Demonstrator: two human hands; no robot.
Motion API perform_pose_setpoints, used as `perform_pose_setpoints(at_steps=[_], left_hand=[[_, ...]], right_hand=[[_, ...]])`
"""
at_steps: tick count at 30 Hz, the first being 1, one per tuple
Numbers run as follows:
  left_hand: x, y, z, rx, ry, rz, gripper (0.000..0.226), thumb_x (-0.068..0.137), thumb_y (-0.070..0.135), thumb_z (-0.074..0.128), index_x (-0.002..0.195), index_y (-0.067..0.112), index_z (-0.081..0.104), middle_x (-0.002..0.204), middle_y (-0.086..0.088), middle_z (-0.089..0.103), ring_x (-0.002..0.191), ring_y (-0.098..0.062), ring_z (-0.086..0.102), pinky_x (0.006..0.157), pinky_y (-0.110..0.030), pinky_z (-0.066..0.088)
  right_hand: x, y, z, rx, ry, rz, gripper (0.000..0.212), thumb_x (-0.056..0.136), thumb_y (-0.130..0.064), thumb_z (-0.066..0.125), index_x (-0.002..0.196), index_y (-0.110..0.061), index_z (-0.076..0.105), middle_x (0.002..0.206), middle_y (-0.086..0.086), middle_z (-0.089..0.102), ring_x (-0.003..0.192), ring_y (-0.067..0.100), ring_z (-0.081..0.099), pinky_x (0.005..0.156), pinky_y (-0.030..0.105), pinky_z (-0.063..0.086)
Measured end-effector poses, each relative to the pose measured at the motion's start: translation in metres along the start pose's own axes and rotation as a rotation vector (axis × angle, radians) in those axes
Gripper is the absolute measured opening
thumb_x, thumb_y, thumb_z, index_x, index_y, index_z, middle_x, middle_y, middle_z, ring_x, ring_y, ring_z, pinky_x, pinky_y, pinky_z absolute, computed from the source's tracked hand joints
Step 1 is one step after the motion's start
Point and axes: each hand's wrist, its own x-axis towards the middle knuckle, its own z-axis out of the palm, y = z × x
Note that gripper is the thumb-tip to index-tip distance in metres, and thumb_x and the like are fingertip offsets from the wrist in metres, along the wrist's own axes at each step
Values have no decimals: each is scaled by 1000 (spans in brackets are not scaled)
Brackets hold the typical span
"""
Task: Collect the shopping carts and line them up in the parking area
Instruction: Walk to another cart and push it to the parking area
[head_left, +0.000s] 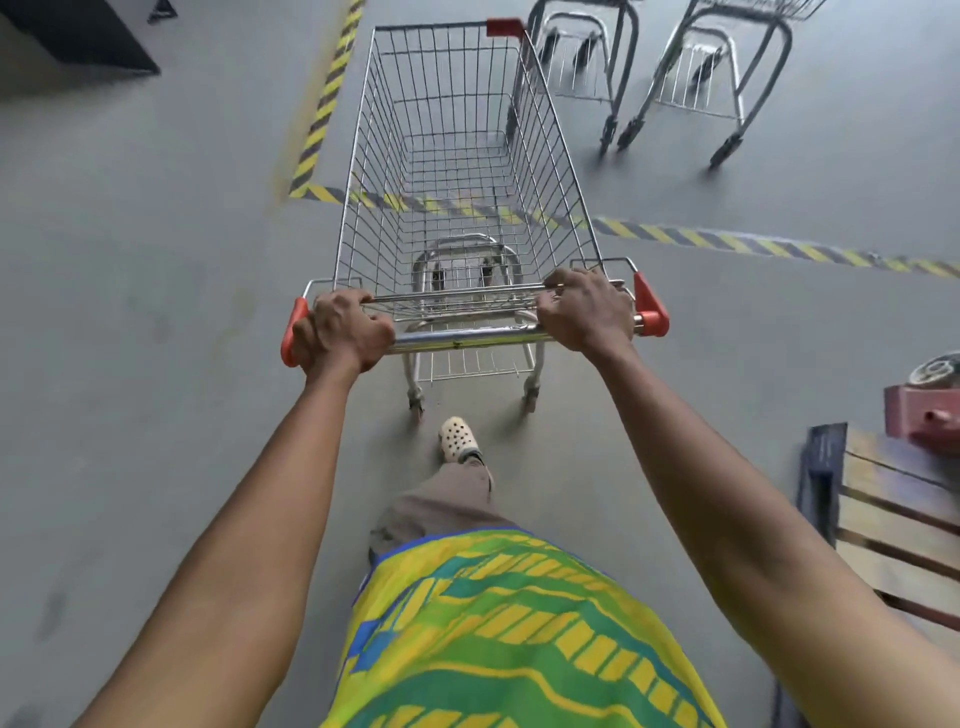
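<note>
An empty wire shopping cart (457, 156) with red corner caps stands right in front of me, its basket crossing the yellow-black floor tape (727, 240). My left hand (343, 330) grips the left end of its chrome handle bar (467, 338), and my right hand (584, 309) grips the right end. Two more carts stand beyond the tape at the top right, one (582, 57) close beside my cart's front, the other (722, 67) further right; only their lower frames and wheels show.
Striped tape also runs up the left side of the marked area (332, 88). A wooden pallet (893, 525) with a red machine (930, 410) lies at the right. A dark object (78, 36) sits at the top left. Grey floor spreads to the left.
</note>
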Motion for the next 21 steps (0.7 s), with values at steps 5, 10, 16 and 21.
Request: perform_pose_setpoints(at_steps=[5,10,16,21], left_hand=[[86,33,0,-8,-8,36,43,81,37,52,119,26,70,118,-6,69,113,-26,59,106,-40,39],[166,63,-5,-21,-78,57,57,73,42,43,122,26,68,123,-4,67,115,-25,58,101,-40,43],[259,102,-4,-39,-107,59,49,80,36,50,125,28,66,127,-3,65,122,-25,52,105,-42,37],[344,136,-1,-33,-77,35,47,83,34,51,127,26,65,128,-4,65,123,-26,52,104,-43,38]], right_hand=[[87,-5,-17,-4,-20,29,38,89,-45,47,120,-36,65,121,-4,65,111,21,59,82,40,45],[163,-15,-34,-6,-6,40,37,90,-43,48,121,-35,66,121,-1,66,109,21,60,83,40,43],[263,-22,-49,-26,7,51,38,87,-44,48,120,-36,67,123,-2,67,110,23,62,85,40,47],[364,-28,-60,-33,16,17,37,87,-41,50,118,-35,69,118,1,68,108,24,61,82,39,45]])
